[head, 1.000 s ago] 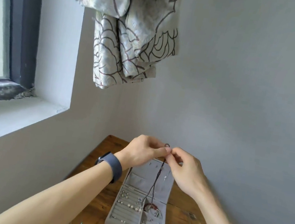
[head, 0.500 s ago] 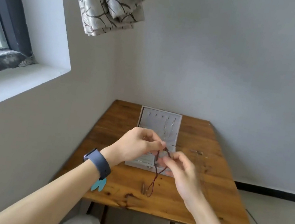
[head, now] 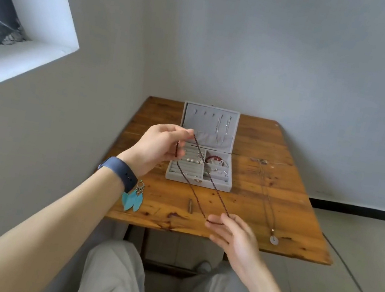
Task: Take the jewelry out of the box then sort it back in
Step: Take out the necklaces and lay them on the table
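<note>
A grey jewelry box (head: 198, 182) stands open on the wooden table (head: 240, 204), with pearl earrings, rings and a red bracelet (head: 214, 160) inside. A long dark red cord necklace (head: 207, 186) is stretched in a loop between my hands, in front of the box. My left hand (head: 158, 147) pinches its upper end beside the box's left side. My right hand (head: 232, 234) holds the lower end of the loop on its fingers over the table's front edge.
Turquoise feather earrings (head: 133, 198) lie at the table's front left. A thin chain necklace with a round pendant (head: 273, 240) runs along the right side. A small brown piece (head: 190, 205) lies in front of the box. Walls stand close behind and left.
The view has tilted down from the wall to the table. My hands, together a second ago, have moved apart and the cord is now pulled out long between them.
</note>
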`<state>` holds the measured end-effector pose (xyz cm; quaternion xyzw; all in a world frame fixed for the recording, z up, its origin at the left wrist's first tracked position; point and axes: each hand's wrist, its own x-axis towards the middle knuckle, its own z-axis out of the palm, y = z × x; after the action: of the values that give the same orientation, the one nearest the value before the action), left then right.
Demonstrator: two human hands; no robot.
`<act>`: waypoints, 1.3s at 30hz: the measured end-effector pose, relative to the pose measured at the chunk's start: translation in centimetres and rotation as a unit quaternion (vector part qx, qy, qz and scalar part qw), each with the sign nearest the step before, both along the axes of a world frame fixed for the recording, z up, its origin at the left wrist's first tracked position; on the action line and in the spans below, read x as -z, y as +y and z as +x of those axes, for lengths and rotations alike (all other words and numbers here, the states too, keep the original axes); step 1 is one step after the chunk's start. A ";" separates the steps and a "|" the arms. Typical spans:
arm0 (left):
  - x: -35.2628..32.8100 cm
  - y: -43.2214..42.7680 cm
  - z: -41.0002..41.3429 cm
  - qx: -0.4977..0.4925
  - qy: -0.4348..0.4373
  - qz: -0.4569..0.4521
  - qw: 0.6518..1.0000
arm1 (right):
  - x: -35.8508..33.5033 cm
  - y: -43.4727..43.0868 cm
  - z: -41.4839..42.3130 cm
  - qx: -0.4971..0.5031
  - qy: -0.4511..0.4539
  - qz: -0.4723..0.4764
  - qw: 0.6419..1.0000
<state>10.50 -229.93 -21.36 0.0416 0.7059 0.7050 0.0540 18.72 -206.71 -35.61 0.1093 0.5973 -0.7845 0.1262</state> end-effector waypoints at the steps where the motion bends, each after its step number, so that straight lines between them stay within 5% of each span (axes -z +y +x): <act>1: 0.4 -0.3 -0.2 -0.005 -0.014 0.001 1.000 | 0.3 -0.1 0.2 0.008 -0.014 -0.019 1.000; 10: 3.5 -2.4 -1.0 0.021 -0.160 0.006 0.987 | 2.0 0.3 1.4 0.122 -0.083 -0.138 0.979; 14: 4.5 -2.0 -0.8 0.038 -0.178 0.004 0.983 | 1.2 0.2 1.3 0.115 -0.088 -0.224 0.964; 22: 4.3 -1.6 -0.5 0.046 -0.188 0.031 0.981 | 1.5 0.0 1.5 0.062 -0.076 -0.216 0.971; 34: 3.3 -2.0 -0.7 0.059 -0.183 0.147 0.970 | 4.2 0.3 3.6 0.023 -0.016 0.024 0.999; 39: 4.3 -1.6 -1.3 0.070 -0.173 -0.021 0.982 | 4.8 1.5 4.5 0.047 0.000 0.108 0.993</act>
<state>9.21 -231.55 -25.66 -0.0326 0.6956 0.6813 0.2256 23.22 -205.24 -40.36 0.1502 0.6725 -0.7207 0.0768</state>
